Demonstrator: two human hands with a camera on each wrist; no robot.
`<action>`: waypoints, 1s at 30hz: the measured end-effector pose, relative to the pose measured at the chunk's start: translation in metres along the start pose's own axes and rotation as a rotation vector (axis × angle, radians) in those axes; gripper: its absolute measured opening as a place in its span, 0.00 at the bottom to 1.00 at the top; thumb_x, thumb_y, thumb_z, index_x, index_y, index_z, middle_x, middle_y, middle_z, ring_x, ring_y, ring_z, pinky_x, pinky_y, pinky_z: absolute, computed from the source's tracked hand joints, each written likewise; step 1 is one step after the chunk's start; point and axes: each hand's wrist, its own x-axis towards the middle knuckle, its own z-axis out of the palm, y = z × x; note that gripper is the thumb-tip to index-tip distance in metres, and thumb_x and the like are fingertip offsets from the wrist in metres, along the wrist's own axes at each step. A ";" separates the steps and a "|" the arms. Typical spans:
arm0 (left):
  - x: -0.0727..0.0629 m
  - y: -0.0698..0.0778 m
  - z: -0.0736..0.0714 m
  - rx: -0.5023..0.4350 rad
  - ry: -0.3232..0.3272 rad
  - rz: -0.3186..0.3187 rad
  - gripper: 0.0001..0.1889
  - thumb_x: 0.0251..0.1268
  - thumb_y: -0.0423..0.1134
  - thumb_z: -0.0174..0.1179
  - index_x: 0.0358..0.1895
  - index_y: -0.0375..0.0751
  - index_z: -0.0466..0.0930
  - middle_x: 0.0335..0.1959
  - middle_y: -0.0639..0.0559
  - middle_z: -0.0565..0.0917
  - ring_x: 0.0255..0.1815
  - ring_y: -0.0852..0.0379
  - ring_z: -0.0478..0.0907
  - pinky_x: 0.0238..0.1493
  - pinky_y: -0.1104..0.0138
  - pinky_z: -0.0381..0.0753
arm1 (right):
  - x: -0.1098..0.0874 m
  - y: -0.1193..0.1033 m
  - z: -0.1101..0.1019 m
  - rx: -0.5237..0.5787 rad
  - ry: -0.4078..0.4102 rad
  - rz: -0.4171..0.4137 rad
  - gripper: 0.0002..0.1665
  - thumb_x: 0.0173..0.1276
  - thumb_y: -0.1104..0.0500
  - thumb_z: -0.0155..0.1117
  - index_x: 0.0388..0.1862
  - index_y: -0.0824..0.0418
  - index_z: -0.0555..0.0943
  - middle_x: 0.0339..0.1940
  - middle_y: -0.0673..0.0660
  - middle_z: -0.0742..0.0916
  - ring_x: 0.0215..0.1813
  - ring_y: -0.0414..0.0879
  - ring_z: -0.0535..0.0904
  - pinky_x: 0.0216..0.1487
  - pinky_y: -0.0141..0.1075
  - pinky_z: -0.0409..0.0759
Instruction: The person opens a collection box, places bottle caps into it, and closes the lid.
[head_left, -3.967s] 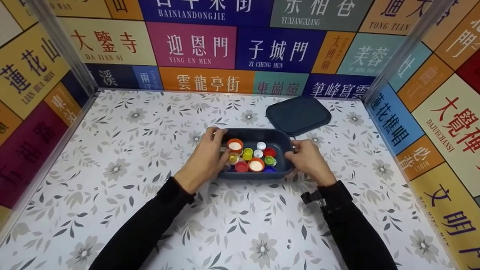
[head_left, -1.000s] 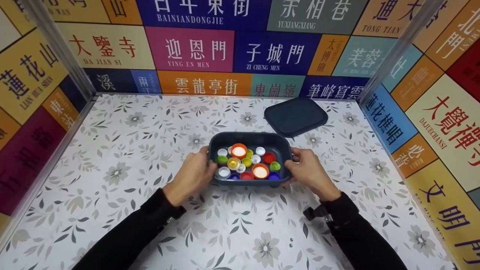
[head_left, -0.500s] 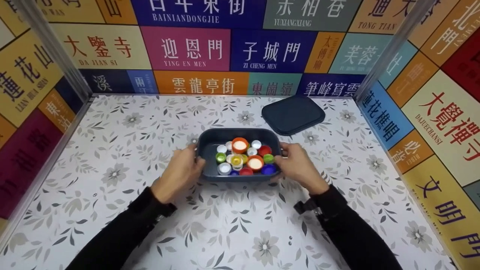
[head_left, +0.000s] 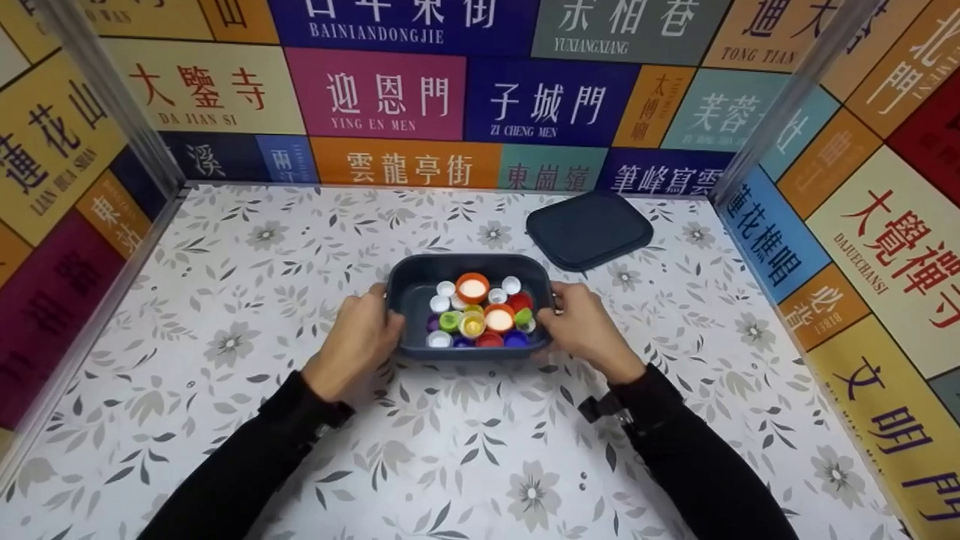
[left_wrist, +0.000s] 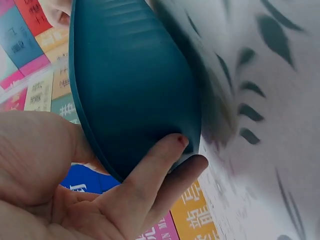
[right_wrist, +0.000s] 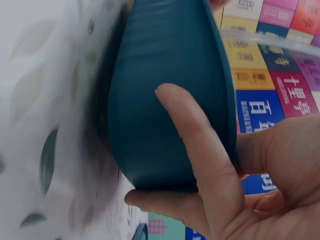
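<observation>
A dark blue rectangular box [head_left: 409, 300] sits low over the table in the head view, holding several colourful bottle caps [head_left: 472, 289] in orange, white, yellow, green, red, blue and purple. The caps lie mostly toward its middle and right. My left hand [head_left: 354, 337] grips the left end, thumb over the rim and fingers along the outer wall, as the left wrist view shows on the box wall [left_wrist: 135, 85]. On the opposite end, my right hand [head_left: 589, 330] holds the rim the same way, with fingers against the outer wall [right_wrist: 155, 120] in the right wrist view.
A dark blue lid [head_left: 590, 230] lies flat behind the box to the right. Floral-patterned white cloth covers the table [head_left: 480, 450]. Panels with coloured lettering [head_left: 375, 94] enclose the back and both sides.
The left hand has moved from the box's inside to its left end. Both hands have shifted the box leftward, and the caps inside have slid about. The lid has stayed put.
</observation>
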 end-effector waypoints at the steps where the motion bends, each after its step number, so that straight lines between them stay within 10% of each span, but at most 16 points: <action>1: 0.000 -0.002 0.000 -0.004 -0.005 0.000 0.24 0.77 0.29 0.64 0.70 0.20 0.82 0.50 0.22 0.94 0.51 0.28 0.95 0.56 0.39 0.96 | 0.001 0.001 0.001 0.005 -0.001 0.003 0.33 0.78 0.72 0.57 0.81 0.74 0.80 0.63 0.77 0.93 0.48 0.66 0.98 0.35 0.48 0.98; 11: -0.002 0.000 0.009 -0.020 -0.063 -0.008 0.24 0.79 0.32 0.63 0.71 0.22 0.81 0.53 0.22 0.93 0.51 0.29 0.95 0.54 0.41 0.96 | 0.004 0.017 -0.005 0.103 -0.044 0.069 0.32 0.82 0.70 0.54 0.82 0.76 0.76 0.65 0.81 0.90 0.30 0.57 0.97 0.32 0.48 0.97; 22: 0.001 -0.003 0.010 -0.014 -0.080 -0.028 0.25 0.81 0.33 0.63 0.74 0.22 0.80 0.56 0.21 0.93 0.57 0.30 0.94 0.60 0.41 0.95 | 0.010 0.022 -0.010 -0.030 0.016 0.047 0.34 0.80 0.65 0.61 0.83 0.73 0.79 0.68 0.76 0.92 0.54 0.58 0.97 0.26 0.33 0.89; 30: 0.002 -0.001 0.010 -0.021 -0.086 -0.019 0.26 0.82 0.33 0.63 0.75 0.23 0.79 0.54 0.23 0.94 0.51 0.34 0.94 0.56 0.43 0.95 | 0.011 0.024 -0.021 0.002 0.001 0.055 0.34 0.84 0.61 0.61 0.84 0.72 0.77 0.67 0.77 0.92 0.37 0.47 0.95 0.23 0.36 0.88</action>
